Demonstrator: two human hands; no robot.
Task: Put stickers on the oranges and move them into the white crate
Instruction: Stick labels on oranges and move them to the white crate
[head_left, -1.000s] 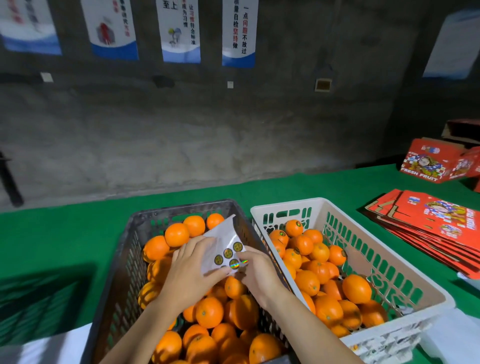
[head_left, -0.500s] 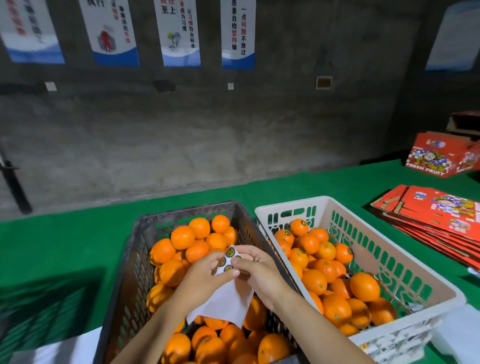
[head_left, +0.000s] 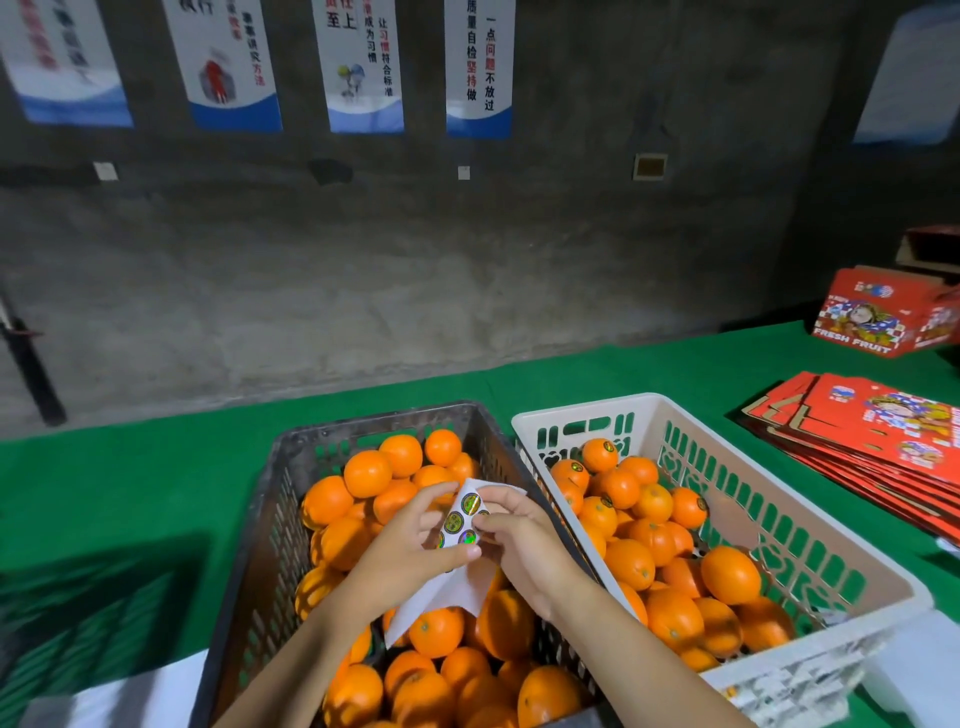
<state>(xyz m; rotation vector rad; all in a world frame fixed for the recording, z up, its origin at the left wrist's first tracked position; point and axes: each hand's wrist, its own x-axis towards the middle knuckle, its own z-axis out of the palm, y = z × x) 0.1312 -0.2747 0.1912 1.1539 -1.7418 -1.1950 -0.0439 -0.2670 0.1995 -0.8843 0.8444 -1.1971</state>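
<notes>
Between the fingers of both hands, over the dark crate (head_left: 249, 551), a white sticker sheet (head_left: 457, 525) is held upright: the left hand (head_left: 400, 556) grips its left edge, thumb across the front, and the right hand (head_left: 524, 545) pinches its right edge beside the round stickers. Directly under the fingers lie unlabelled oranges (head_left: 436, 631) filling that dark crate. Just right of the right hand's fingers stands the white crate (head_left: 810, 525), holding oranges, several bearing stickers. Farther right on the green worktop (head_left: 130, 483) lie flat red cartons (head_left: 878, 431).
</notes>
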